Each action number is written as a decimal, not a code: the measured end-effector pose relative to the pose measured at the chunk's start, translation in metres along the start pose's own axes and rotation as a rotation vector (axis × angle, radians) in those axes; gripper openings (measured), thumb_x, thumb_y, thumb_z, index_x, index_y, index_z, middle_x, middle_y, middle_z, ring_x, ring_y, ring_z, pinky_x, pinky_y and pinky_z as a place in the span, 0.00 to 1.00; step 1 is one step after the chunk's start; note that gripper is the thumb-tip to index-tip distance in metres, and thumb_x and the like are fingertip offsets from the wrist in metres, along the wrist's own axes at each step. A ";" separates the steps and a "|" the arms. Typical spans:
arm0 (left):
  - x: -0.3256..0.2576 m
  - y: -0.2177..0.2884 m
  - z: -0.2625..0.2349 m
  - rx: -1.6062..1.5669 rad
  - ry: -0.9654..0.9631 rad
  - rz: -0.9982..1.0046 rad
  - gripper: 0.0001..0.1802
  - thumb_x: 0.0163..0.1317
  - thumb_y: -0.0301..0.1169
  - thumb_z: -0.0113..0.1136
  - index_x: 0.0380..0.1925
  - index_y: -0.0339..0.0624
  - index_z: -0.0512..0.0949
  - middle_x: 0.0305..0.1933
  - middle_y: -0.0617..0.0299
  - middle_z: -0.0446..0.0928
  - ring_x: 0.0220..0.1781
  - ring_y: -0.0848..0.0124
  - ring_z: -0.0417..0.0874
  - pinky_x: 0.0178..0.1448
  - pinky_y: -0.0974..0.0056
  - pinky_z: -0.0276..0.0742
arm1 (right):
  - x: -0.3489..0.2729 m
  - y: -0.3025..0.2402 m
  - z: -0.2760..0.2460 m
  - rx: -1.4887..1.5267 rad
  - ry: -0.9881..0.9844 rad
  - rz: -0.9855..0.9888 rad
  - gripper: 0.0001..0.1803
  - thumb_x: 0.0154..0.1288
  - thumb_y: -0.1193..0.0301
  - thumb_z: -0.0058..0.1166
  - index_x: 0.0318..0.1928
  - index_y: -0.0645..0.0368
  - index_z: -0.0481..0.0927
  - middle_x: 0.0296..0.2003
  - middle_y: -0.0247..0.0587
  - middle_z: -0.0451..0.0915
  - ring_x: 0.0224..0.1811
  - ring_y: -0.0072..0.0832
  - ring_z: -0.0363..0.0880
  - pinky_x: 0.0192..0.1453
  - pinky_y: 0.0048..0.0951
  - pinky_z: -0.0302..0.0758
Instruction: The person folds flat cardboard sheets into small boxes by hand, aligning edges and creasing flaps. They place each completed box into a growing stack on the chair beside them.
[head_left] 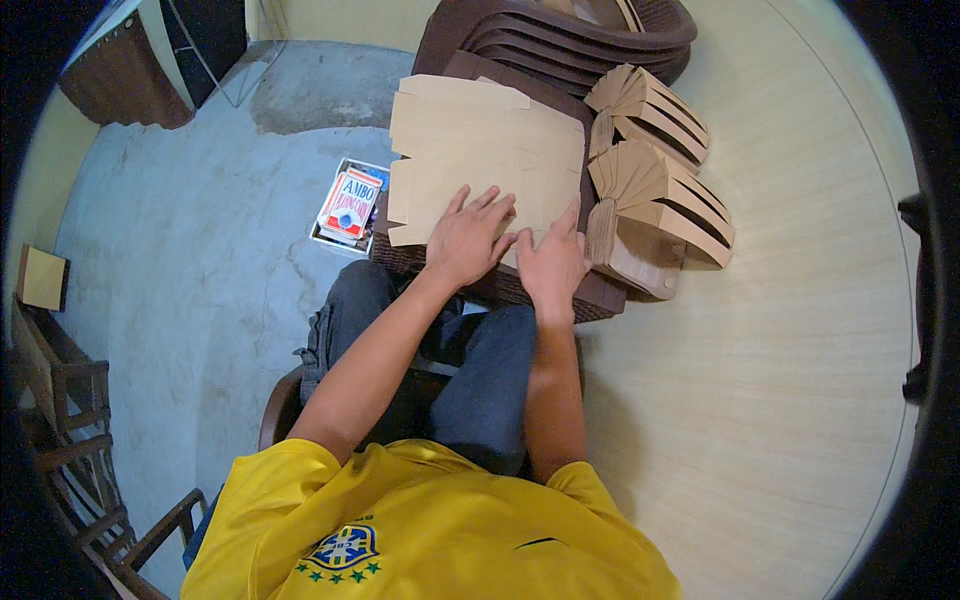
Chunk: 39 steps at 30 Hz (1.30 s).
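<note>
Both hands' fingers (487, 205) atop flat cardboard (470, 135).

Two hands, the left hand (468, 240) and right hand (550, 262). One stack of flat cardboard blanks (480, 150). Two bundles of folded cardboard cartons (650, 110) (660, 205). One stack of brown plastic chairs (570, 35). One small box of packets (350, 205) on the floor.

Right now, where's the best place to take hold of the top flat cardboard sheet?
Probably its near edge, from the person's side: the top flat cardboard sheet lies flat on the stack, both the left hand and right hand already rest there.
</note>
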<state>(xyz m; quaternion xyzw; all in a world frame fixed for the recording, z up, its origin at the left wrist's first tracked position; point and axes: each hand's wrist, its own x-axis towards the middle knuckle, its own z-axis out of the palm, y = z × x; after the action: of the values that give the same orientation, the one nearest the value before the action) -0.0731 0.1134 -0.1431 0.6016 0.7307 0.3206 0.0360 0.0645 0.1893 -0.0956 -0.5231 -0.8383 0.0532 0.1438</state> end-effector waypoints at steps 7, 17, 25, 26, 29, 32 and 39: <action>0.000 -0.001 0.000 -0.010 0.025 0.007 0.28 0.79 0.43 0.59 0.73 0.44 0.74 0.74 0.57 0.80 0.84 0.60 0.71 0.91 0.43 0.53 | 0.028 -0.008 0.018 0.027 0.103 -0.058 0.46 0.65 0.55 0.69 0.74 0.74 0.71 0.57 0.63 0.86 0.60 0.57 0.84 0.67 0.50 0.79; 0.012 0.011 -0.028 -0.111 -0.078 -0.132 0.29 0.72 0.43 0.67 0.69 0.46 0.77 0.71 0.54 0.82 0.78 0.61 0.77 0.82 0.45 0.66 | 0.041 0.016 0.043 0.483 0.093 0.012 0.18 0.64 0.68 0.70 0.51 0.64 0.89 0.47 0.52 0.88 0.44 0.47 0.90 0.53 0.45 0.84; 0.040 -0.015 -0.009 -0.008 0.148 0.018 0.34 0.67 0.36 0.69 0.73 0.44 0.76 0.71 0.43 0.79 0.75 0.47 0.76 0.75 0.48 0.76 | 0.018 0.015 0.049 0.450 0.190 -0.477 0.25 0.72 0.65 0.67 0.63 0.68 0.85 0.61 0.54 0.83 0.62 0.47 0.81 0.66 0.43 0.78; 0.040 -0.021 -0.006 -0.006 0.113 0.044 0.33 0.68 0.35 0.68 0.73 0.44 0.77 0.71 0.42 0.78 0.75 0.45 0.75 0.75 0.49 0.76 | 0.011 0.014 0.046 0.323 0.162 -0.510 0.29 0.74 0.61 0.65 0.67 0.68 0.82 0.64 0.55 0.80 0.65 0.49 0.79 0.70 0.45 0.74; 0.038 -0.028 0.002 -0.082 0.065 -0.031 0.27 0.73 0.41 0.63 0.69 0.47 0.82 0.74 0.46 0.78 0.79 0.47 0.72 0.83 0.44 0.68 | -0.010 0.009 0.038 0.144 -0.063 -0.489 0.47 0.77 0.47 0.58 0.82 0.68 0.63 0.79 0.57 0.69 0.82 0.57 0.63 0.84 0.60 0.56; 0.034 -0.023 0.003 0.179 0.103 0.042 0.26 0.77 0.47 0.59 0.68 0.50 0.85 0.78 0.53 0.76 0.85 0.51 0.67 0.90 0.37 0.54 | -0.018 0.016 0.024 0.491 -0.093 -0.455 0.52 0.80 0.44 0.53 0.87 0.67 0.50 0.83 0.57 0.64 0.86 0.60 0.57 0.86 0.60 0.52; 0.035 -0.019 -0.004 0.158 -0.059 -0.042 0.29 0.79 0.51 0.55 0.73 0.52 0.81 0.84 0.61 0.71 0.89 0.56 0.62 0.92 0.35 0.45 | -0.020 0.040 0.026 -0.064 -0.023 -0.488 0.53 0.86 0.37 0.35 0.89 0.63 0.36 0.86 0.56 0.58 0.90 0.60 0.47 0.89 0.67 0.34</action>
<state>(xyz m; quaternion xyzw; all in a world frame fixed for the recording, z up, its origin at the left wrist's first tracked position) -0.1005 0.1419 -0.1384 0.5962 0.7650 0.2430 0.0168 0.0991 0.1907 -0.1336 -0.3088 -0.9427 -0.0035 0.1260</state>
